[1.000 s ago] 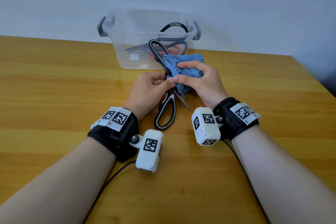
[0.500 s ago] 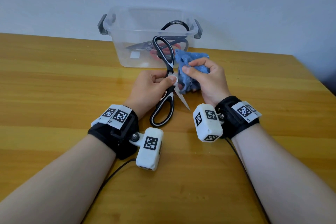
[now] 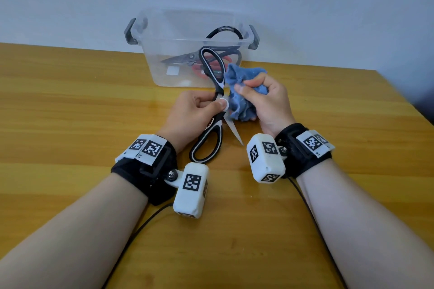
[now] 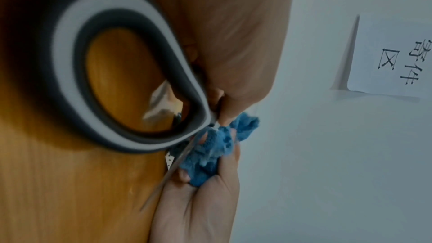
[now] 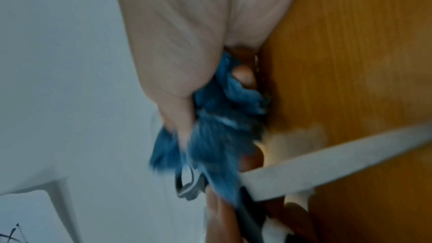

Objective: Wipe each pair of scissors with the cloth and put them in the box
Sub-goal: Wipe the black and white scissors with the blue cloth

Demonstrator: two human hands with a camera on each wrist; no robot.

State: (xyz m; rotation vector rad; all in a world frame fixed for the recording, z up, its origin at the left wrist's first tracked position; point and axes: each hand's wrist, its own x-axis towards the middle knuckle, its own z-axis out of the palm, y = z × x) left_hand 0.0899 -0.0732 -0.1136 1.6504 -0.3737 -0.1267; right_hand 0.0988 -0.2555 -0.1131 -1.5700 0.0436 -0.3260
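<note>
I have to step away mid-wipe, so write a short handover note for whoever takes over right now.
Left hand grips the black-and-white scissors at the pivot, blades open, one tip pointing toward the wrists.
Right hand holds the bunched blue cloth beside the pivot.
Clear box stands at the table's far edge, with other scissors already inside.
Left: finish wiping this pair, then put it in the box.

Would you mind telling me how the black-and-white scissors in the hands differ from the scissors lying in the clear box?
The black-and-white scissors are held open by the left hand, one blade bare beside the blue cloth in the right hand; the scissors in the box lie closed and untouched. The held pair has white-trimmed handles; the boxed pair's look plain dark. Both have steel blades.
</note>
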